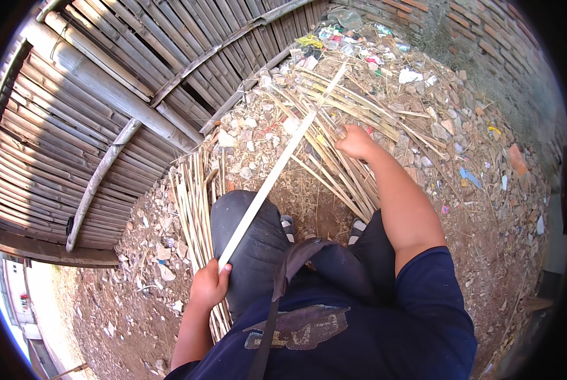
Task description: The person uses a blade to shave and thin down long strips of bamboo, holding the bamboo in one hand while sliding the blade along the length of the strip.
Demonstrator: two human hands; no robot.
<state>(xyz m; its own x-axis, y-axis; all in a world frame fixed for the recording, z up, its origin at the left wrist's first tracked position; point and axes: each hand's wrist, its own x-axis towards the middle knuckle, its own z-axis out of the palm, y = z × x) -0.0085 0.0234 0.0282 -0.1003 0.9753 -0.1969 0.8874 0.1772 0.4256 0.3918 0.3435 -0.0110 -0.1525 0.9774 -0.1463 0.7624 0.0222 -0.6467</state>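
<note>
1 pale strip (284,163) (long, slanting) pinched in left hand (209,286); right hand (357,143) fisted, contents unclear.

Slatted fence (106,117) and brick wall (492,57) border stony ground (480,253); a yellow scrap (310,42) seems plastic.

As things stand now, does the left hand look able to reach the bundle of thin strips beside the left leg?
Probably yes: the left hand appears right at the bundle, with nothing visible between. But it holds a long pale strip, which may hinder grasping.
</note>
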